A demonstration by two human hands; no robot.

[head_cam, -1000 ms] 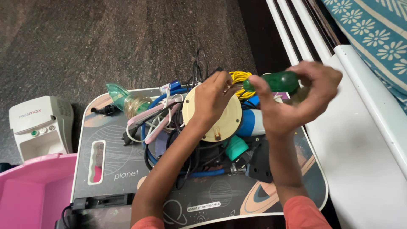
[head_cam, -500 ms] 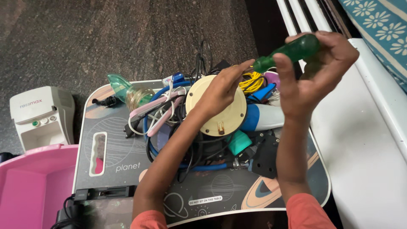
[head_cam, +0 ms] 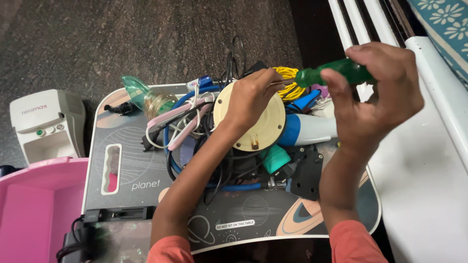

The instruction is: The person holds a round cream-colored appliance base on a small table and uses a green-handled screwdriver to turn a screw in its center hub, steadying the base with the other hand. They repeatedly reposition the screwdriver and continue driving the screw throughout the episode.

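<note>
Above the disc [head_cam: 253, 124], right hand [head_cam: 375, 92] holds screwdriver [head_cam: 331, 73] (near level), tip leftward.

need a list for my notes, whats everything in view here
lap table: 1, dark grey with planet prints, centre
cream disc: 1, on the pile, under the left hand
screwdriver: 1, green handle, in the right hand's grip
yellow cable: 1 coil, behind the disc
blue hose: 1, looped in the pile
clear green mask: 1, table's far left corner
black adapter: 1, right of the pile
white machine: 1, floor, left
pink tub: 1, lower left
white board: 1, right
left hand: on the disc
right hand: raised, holding the screwdriver
</note>
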